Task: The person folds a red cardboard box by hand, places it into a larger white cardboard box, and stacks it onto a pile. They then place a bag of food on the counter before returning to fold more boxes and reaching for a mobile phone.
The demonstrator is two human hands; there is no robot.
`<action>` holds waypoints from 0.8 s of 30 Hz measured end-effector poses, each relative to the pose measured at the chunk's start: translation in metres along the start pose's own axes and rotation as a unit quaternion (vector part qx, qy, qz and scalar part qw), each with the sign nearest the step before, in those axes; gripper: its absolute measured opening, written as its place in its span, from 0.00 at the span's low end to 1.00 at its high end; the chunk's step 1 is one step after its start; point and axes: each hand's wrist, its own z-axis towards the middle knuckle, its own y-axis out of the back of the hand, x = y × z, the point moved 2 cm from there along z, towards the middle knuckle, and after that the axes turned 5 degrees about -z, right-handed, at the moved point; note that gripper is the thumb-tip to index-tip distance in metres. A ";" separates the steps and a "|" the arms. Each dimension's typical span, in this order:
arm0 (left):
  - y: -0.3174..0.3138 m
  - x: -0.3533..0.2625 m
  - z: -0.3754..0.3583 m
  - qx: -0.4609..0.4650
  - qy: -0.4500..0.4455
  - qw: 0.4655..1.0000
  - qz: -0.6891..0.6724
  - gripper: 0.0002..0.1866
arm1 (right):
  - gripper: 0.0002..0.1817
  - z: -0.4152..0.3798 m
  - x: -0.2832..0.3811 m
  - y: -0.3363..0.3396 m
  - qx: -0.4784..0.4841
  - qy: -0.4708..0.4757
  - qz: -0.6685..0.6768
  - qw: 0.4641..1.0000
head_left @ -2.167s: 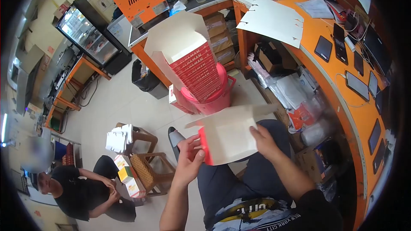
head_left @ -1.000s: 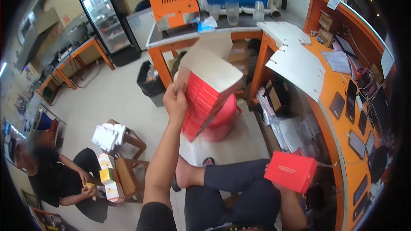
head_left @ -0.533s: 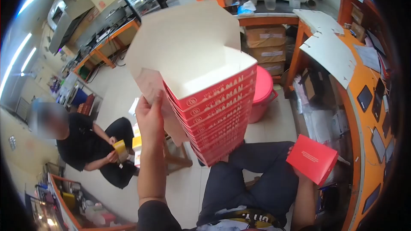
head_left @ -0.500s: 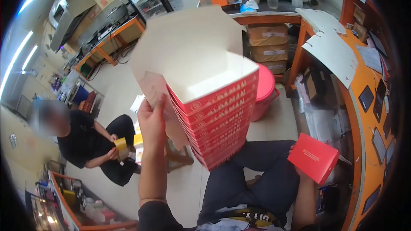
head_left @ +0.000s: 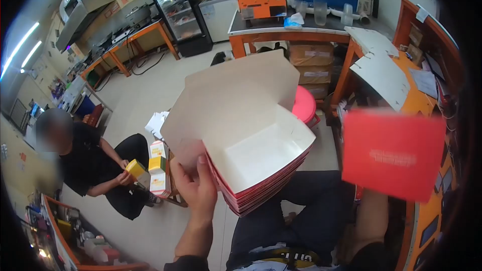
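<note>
My left hand [head_left: 195, 183] grips the left side of a stack of nested red food boxes [head_left: 268, 143], thumb up along the edge. The top box lies open, its pale inside facing me and its large lid flaps raised at the back. Over on the right, a single red box [head_left: 394, 148], blurred by motion, shows a flat face with small pale print. My right hand [head_left: 370, 201] holds that box from behind and below; its fingers are hidden by the box. A gap separates the single box from the stack.
At left a seated person [head_left: 95, 160] handles a yellow box [head_left: 135, 169] beside a small stool bearing yellow-and-white boxes [head_left: 158, 165]. A pink bucket [head_left: 304, 104] stands behind the stack. An orange counter [head_left: 433, 180] with tablets runs along the right.
The stack has tipped so more of the top box's inside shows and less of its printed sides. My right hand has raised the single red box, bringing it nearer the camera.
</note>
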 end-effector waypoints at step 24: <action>-0.037 -0.032 0.001 0.152 -0.434 0.882 0.102 0.25 | 0.24 0.150 0.014 -0.107 0.256 -0.118 -0.645 0.710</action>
